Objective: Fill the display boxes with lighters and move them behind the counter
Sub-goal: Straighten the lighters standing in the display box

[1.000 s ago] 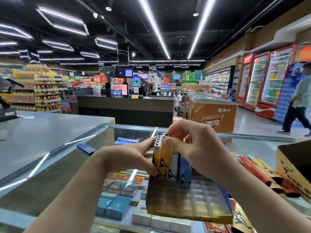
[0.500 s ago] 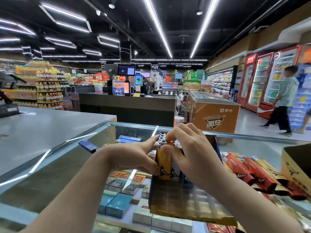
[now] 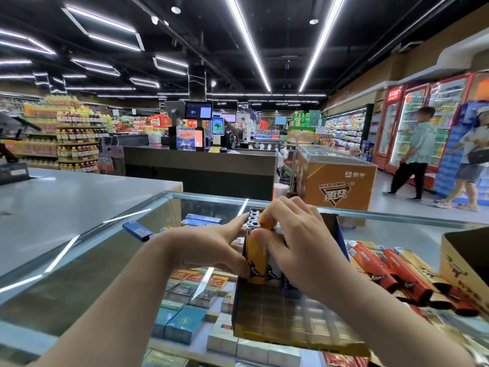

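We see both hands working at a row of upright lighters [image 3: 258, 250], slim glossy plastic bodies with metal caps, standing at the far end of a shallow cardboard display box [image 3: 291, 324] whose floor is a clear gridded insert. The box rests on the glass countertop [image 3: 111, 260]. The left hand [image 3: 209, 250] pinches the yellow front lighter low on its body, thumb pressed to the printed side; the right hand [image 3: 301, 245] curls over the row from above, thumb clamped on the same lighter near its cap. A blue lighter [image 3: 137, 230] lies flat on the glass, well to the left. Loose red and gold lighters [image 3: 391, 271] lie heaped to the right, beside a second open box [image 3: 465, 263]. Compared with half a second ago, the hands hold the same grip, and the walking shopper [image 3: 418, 152] has gone further left along the coolers.
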`<act>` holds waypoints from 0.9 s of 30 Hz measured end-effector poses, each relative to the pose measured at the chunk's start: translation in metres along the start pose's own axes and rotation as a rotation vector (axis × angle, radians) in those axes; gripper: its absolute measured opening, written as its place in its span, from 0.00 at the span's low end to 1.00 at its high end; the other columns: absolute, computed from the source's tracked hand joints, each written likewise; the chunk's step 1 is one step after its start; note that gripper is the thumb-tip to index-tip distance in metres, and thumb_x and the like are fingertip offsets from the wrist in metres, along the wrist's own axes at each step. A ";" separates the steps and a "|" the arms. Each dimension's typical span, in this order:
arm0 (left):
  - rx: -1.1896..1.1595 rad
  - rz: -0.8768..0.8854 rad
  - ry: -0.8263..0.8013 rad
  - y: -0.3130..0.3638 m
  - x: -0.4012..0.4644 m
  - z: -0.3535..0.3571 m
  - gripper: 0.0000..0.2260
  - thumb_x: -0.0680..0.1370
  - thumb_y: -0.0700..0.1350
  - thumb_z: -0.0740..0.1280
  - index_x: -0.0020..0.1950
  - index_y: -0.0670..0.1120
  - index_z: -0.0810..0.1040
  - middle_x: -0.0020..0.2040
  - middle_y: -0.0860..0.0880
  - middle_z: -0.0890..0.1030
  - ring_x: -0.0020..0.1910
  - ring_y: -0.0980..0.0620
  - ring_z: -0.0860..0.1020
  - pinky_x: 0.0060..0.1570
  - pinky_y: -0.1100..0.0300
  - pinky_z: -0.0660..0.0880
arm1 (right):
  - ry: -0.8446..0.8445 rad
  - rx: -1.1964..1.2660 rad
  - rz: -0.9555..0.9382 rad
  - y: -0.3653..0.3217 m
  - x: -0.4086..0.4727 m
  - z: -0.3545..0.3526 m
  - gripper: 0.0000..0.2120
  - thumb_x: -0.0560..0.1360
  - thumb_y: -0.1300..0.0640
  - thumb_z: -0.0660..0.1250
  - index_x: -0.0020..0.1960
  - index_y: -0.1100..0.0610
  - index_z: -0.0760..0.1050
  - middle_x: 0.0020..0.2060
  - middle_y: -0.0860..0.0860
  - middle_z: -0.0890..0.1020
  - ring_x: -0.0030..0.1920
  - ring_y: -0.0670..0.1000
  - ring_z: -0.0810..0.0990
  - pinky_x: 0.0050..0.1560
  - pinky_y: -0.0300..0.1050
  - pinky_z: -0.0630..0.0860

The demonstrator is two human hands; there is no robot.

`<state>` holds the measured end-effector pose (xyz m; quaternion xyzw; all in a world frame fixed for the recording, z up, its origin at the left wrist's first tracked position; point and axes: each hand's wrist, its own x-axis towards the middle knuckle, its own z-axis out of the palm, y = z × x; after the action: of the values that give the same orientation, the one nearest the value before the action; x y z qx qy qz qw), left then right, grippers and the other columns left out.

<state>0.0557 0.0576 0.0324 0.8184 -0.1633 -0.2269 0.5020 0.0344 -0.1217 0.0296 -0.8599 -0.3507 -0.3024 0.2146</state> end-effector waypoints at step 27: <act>0.039 0.014 0.012 0.001 -0.002 0.002 0.49 0.65 0.38 0.72 0.76 0.59 0.45 0.69 0.46 0.69 0.60 0.51 0.77 0.62 0.50 0.73 | 0.026 -0.038 -0.062 -0.002 0.001 0.000 0.06 0.70 0.55 0.72 0.45 0.55 0.78 0.43 0.49 0.78 0.46 0.50 0.73 0.51 0.47 0.70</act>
<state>0.0525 0.0564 0.0333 0.8283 -0.1701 -0.2153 0.4886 0.0332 -0.1197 0.0304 -0.8486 -0.3685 -0.3267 0.1936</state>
